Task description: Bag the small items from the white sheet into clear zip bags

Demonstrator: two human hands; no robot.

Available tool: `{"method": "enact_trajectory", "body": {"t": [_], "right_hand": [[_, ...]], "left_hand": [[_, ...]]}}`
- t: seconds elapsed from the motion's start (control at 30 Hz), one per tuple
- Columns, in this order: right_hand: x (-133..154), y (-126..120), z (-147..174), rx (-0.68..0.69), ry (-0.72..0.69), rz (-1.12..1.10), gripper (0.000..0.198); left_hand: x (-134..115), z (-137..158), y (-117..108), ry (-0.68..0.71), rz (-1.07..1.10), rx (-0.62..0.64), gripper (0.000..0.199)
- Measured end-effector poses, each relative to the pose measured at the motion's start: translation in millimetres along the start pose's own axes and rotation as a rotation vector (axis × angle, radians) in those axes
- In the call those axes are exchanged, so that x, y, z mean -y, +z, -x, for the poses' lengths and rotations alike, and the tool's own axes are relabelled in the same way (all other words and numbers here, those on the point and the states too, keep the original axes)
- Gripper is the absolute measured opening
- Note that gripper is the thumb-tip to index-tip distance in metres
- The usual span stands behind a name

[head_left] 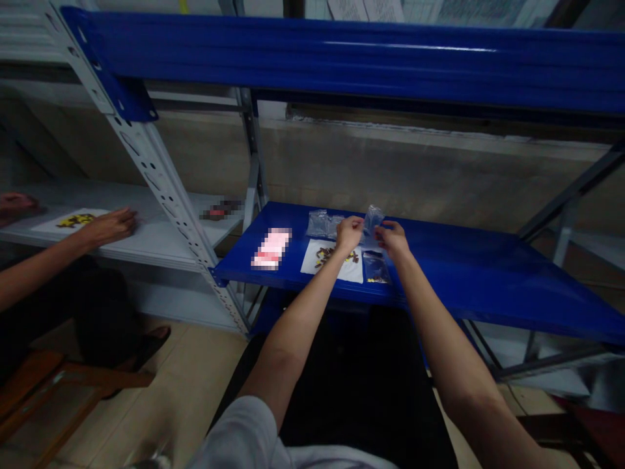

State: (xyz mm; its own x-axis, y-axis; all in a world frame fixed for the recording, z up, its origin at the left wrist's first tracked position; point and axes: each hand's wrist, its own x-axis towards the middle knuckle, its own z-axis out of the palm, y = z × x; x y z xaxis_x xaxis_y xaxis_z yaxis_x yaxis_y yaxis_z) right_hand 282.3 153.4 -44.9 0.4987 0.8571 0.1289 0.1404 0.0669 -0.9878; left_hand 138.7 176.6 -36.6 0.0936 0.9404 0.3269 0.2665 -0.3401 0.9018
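Observation:
Between my hands a small clear plastic bag (374, 219) stands raised over the blue shelf. My left hand (349, 236) is closed, pinching the bag's left side. On its right side, the curled fingers of my right hand (392, 238) grip the bag; the exact fingertip contact is too small to see clearly. Below my left wrist lies a white sheet (308, 260) with a scatter of small brown and yellow pieces (324, 255). A second clear bag (375, 266), with a few yellow and brown bits at its bottom, lies beside the sheet, nearest my right hand.
More clear bags (318, 223) lie flat behind the sheet. A blurred-out pink item (272, 249) rests at the left of the blue shelf (469, 273). A blue beam (342, 55) crosses overhead. At left, another person's hand (114, 225) is over a grey shelf (161, 205).

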Motion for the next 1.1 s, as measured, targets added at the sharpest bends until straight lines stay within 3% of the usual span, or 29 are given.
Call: {"method": "enact_trajectory", "body": {"t": [0.1,0.2,0.33,0.47,0.67,0.93,1.1], "right_hand": [[13.1,-10.0,27.2,0.011,0.075,-0.235,0.056],[24.0,-19.2,66.5,0.052,-0.02,-0.375,0.066],[29.3,-23.4,121.9,0.007,-0.126,-0.385,0.079],[30.8,-20.1,153.5,-0.007,-0.113,-0.334,0.064],[38.6,-23.2,155.5,0.104,-0.113,-0.178,0.03],[26.9,-19.3,153.5,0.216,-0.096,0.019,0.037],[21.6,-11.1,147.8,0.162,-0.19,0.172,0.036]], "left_hand": [[-11.1,23.1,-3.3,0.036,0.265,0.042,0.017],[-18.8,61.4,-15.0,0.004,0.55,0.12,0.013],[-24.1,112.6,-40.5,-0.134,0.615,0.17,0.02],[-27.1,135.2,-66.5,-0.176,0.585,0.32,0.031],[-26.2,136.9,-96.0,-0.199,0.522,0.322,0.03],[-16.0,135.0,-112.8,-0.203,0.487,0.133,0.024],[-11.8,135.6,-125.2,-0.175,0.493,0.153,0.036]]}}
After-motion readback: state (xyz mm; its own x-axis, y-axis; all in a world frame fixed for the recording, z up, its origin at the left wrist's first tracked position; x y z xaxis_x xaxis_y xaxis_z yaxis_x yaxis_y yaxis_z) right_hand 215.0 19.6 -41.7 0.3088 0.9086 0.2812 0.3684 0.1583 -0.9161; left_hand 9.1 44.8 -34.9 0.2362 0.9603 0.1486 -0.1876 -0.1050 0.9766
